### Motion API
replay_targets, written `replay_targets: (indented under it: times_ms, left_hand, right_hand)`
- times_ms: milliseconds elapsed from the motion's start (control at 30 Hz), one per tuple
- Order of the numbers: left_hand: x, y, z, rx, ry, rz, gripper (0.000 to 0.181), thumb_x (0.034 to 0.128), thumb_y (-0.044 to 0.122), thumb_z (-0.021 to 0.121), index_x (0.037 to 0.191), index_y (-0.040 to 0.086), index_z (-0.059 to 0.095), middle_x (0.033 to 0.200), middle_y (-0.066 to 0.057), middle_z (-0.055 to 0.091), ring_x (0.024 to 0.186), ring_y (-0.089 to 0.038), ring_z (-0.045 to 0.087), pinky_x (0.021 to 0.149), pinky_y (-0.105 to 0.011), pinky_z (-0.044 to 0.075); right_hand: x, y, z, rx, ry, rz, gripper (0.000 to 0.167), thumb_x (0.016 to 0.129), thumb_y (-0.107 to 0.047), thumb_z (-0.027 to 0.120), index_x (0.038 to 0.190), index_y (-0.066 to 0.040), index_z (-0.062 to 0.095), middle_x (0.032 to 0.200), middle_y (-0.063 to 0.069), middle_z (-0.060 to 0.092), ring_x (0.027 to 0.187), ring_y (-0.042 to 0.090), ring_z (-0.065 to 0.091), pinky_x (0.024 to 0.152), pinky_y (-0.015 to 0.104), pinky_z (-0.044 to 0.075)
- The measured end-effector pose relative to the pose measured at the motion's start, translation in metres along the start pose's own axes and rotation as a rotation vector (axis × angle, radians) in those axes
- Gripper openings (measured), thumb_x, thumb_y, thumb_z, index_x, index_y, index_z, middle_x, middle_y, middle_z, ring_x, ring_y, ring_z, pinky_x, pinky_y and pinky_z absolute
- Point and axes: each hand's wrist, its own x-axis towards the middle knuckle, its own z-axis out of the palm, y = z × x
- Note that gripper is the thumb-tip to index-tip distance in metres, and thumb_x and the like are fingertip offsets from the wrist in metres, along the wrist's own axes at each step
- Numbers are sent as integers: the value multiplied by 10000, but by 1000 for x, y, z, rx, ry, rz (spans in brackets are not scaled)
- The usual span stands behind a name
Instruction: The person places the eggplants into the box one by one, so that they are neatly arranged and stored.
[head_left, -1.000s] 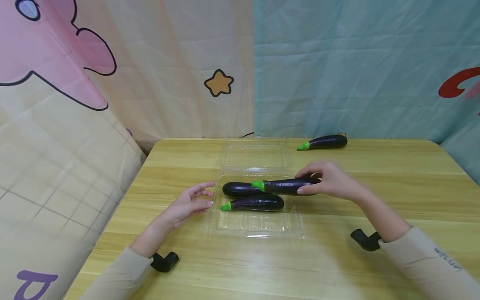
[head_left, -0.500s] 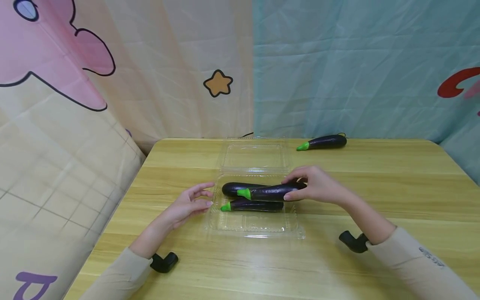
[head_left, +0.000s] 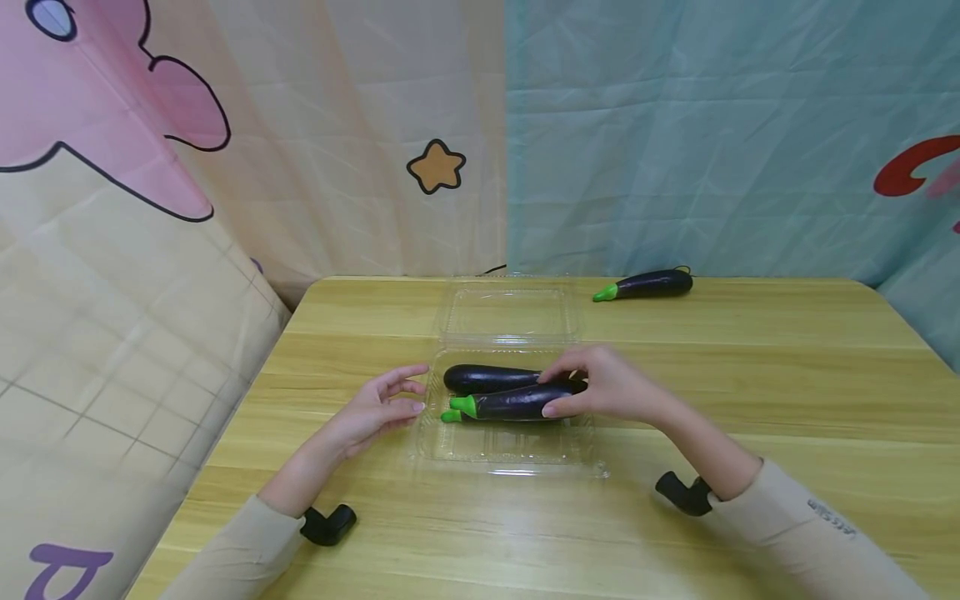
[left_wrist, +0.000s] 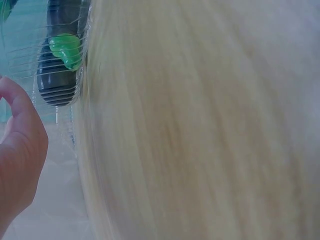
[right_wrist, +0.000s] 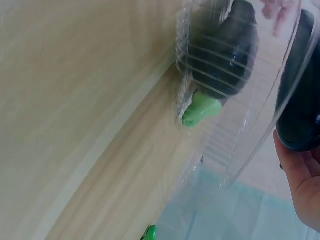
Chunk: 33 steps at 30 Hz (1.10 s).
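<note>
A clear plastic clamshell box (head_left: 510,469) stands on the table, its lid folded back. Inside lie two dark purple eggplants: one at the back (head_left: 480,379), and one in front showing mostly its green stem (head_left: 450,416). My right hand (head_left: 611,385) grips a third eggplant (head_left: 517,403) by its thick right end, low over the front one and largely covering it; whether they touch I cannot tell. In the right wrist view that held eggplant (right_wrist: 300,115) is beyond the box wall. My left hand (head_left: 371,412) keeps loosely bent fingers at the box's left rim.
Another eggplant (head_left: 651,284) lies near the table's back edge, right of the flat transparent lid (head_left: 513,312). Printed curtains (head_left: 675,150) hang behind and beside the wooden table (head_left: 465,542). Black curved pieces (head_left: 328,525) stick out from both sleeves.
My right hand has carried its eggplant left and down, from above the box's right side to over the front eggplant. The left hand has stayed at the rim.
</note>
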Motion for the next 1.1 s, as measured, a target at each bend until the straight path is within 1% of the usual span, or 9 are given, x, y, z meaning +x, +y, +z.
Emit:
replay_targets:
  times_ms: [167,367,467,633,800,933,1100]
  left_hand:
    - [0,0,0,5,0,-1,631,872,-24,583,1429,-22,286,1127,-107,453,838,-104,578,730,-206,511]
    - [0,0,-1,11,2,-3,625,873,-24,580,1427,-18,290,1128,-101,456,846,-101,581,742,-210,510]
    - [0,0,-1,11,1,-2,624,873,-26,579,1427,-19,290,1129,-103,455,851,-104,582,747,-214,510]
    - [0,0,-1,10,-8,0,625,875,-24,578,1428,-22,286,1126,-100,454,849,-103,583,744,-210,510]
    - [1,0,-1,8,-8,3,625,875,-24,578,1427,-24,286,1130,-108,453,851,-107,586,737,-207,508]
    - [1,0,-1,10,-5,2,626,874,-24,577,1428,-23,285,1128,-106,454,857,-111,587,738,-206,509]
    - [1,0,-2,9,-8,4,626,875,-29,573,1429,-26,281,1116,-91,458,853,-106,586,736,-204,508]
  right_hand:
    - [1,-2,10,-27,-6,-17,354,743,-380,768,1020,-167,710,1026,-55,646,963,147,568,804,340,480]
    - [2,-2,21,-47,-4,-63,336,751,-359,768,998,-137,713,999,-21,659,935,168,589,763,317,491]
    - [2,-1,28,-53,-7,-77,337,750,-348,771,992,-121,713,986,-12,663,933,176,600,775,316,496]
    - [2,-1,37,-88,-9,-73,341,743,-335,778,989,-108,713,984,-11,670,951,179,610,814,327,500]
    - [1,-1,42,-118,-21,-74,329,746,-327,777,982,-106,713,979,-11,673,954,187,612,827,347,497]
    - [0,-1,45,-119,-27,-67,320,752,-321,773,984,-109,711,988,-9,669,959,186,611,824,348,498]
    - [-1,-1,48,-159,-15,-70,315,741,-328,780,967,-120,715,970,-17,669,926,172,610,805,341,494]
